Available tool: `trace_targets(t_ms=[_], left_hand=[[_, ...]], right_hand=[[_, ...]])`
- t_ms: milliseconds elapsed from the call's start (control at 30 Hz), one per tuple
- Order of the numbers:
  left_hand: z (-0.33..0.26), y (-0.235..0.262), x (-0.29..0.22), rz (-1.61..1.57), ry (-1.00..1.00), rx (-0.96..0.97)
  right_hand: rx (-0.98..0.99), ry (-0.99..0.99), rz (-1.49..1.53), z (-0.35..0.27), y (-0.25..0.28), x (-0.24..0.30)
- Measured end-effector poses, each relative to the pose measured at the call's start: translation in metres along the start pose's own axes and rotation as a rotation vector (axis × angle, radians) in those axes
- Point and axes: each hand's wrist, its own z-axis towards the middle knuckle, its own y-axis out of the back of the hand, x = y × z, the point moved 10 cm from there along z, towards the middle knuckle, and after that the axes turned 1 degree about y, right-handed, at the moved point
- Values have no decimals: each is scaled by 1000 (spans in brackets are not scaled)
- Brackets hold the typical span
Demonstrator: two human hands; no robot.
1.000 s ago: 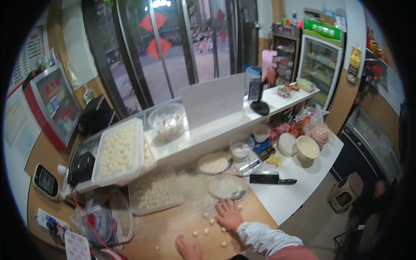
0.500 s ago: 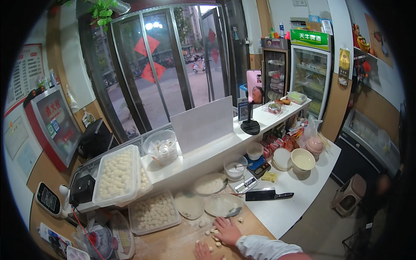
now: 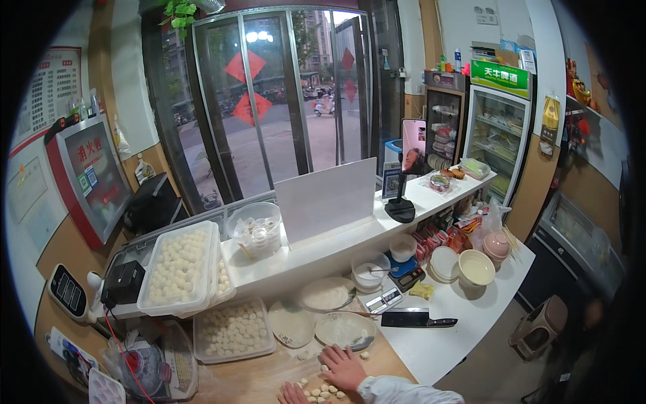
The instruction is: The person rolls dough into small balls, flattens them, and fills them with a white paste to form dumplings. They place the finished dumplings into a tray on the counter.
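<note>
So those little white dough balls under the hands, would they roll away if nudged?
Probably a little: the dough balls look round and lie loose on the wooden board. They seem soft, so the right hand pressing could squash them. Visible flour likely limits sticking.

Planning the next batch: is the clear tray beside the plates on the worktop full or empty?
Nearly full: the clear tray holds rows of small white dough balls across almost its whole floor.

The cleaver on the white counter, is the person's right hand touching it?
Apart. The head view shows the cleaver lying on the white counter, while the right hand rests flat on the wooden board among small dough balls, bare surface between them.
</note>
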Motion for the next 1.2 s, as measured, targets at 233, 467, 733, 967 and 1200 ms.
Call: trace_targets(t_ms=[233,467,733,967,1200], left_hand=[[-1,-3,-1,-53,-173,62],[-7,11,11,-184,-30,49],[-8,20,25,-106,-86,24],[-4,20,19,-123,-57,64],[-10,16,28,-144,-11,272]], right_hand=[[-64,358,267,-20,-20,100],[75,112,42,18,-22,16],[148,441,157,-37,-35,102],[55,159,55,19,-26,57],[135,347,174,-57,-16,85]])
